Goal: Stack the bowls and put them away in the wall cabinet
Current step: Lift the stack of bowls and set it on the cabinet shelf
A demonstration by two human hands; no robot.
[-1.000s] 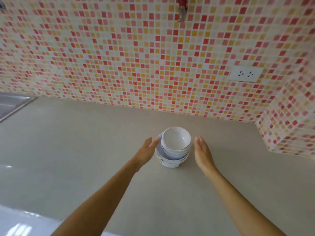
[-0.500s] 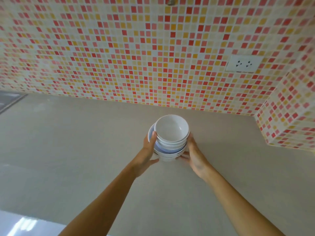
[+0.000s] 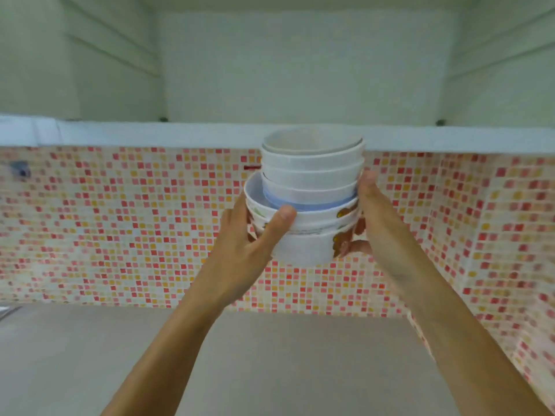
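A stack of several white bowls [image 3: 309, 181] hangs in the air in front of the tiled wall. Smaller bowls sit nested inside wider ones with brown printed patterns. My left hand [image 3: 249, 238] grips the stack's left side, thumb on the rim. My right hand [image 3: 372, 211] clasps its right side, fingers under the base. The top bowl's rim is level with the front edge of the wall cabinet's bottom shelf [image 3: 150, 135]. The cabinet [image 3: 300, 64] stands open above, its white interior bare.
A mosaic backsplash [image 3: 120, 223] of red, orange and white tiles runs behind the stack and turns a corner at the right [image 3: 510, 235]. The grey countertop [image 3: 270, 364] lies below. A sink edge [image 3: 7, 310] shows at far left.
Both hands closed on the stack on the countertop and lifted it straight up to cabinet height. The view has tilted upward, revealing the open cabinet.
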